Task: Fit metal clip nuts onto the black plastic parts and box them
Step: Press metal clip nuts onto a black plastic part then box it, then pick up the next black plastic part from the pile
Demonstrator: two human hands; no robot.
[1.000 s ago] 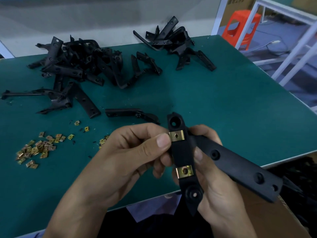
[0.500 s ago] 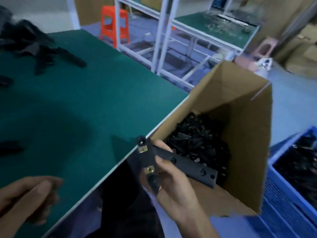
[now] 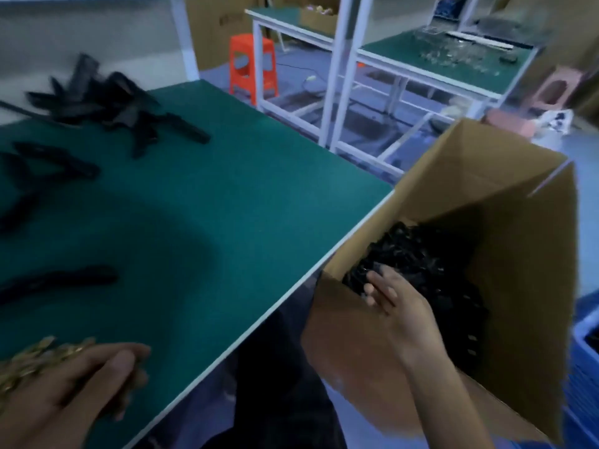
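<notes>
Since half a second ago the left hand (image 3: pixel 74 393) has come down onto the pile of brass clip nuts (image 3: pixel 29 364) at the near left corner of the table. Its fingers are curled over them, but blur hides whether they pinch one. Beyond it a loose black part (image 3: pixel 64 280) lies alone on the mat, and more black parts (image 3: pixel 107 102) are heaped at the far left, all waiting for clips. These look light and stiff, with long flat arms that are easy to take by the middle. The clip nuts are tiny, thin and springy, best pinched by their edges and likely to slip. The table (image 3: pixel 227 205) has a green mat and a white edge. To the right, the right hand (image 3: pixel 392 299) has gone from holding the finished part at the box rim to reaching inside the cardboard box (image 3: pixel 518 254). Its fingers are spread and hold nothing, resting on the heap of boxed parts (image 3: pixel 431 260), where the finished piece most likely now lies. Behind are an orange stool (image 3: pixel 252 66), a second green workbench (image 3: pixel 453 63) on white legs and a pink stool (image 3: pixel 557 89). A blue crate (image 3: pixel 586 351) stands at the far right.
</notes>
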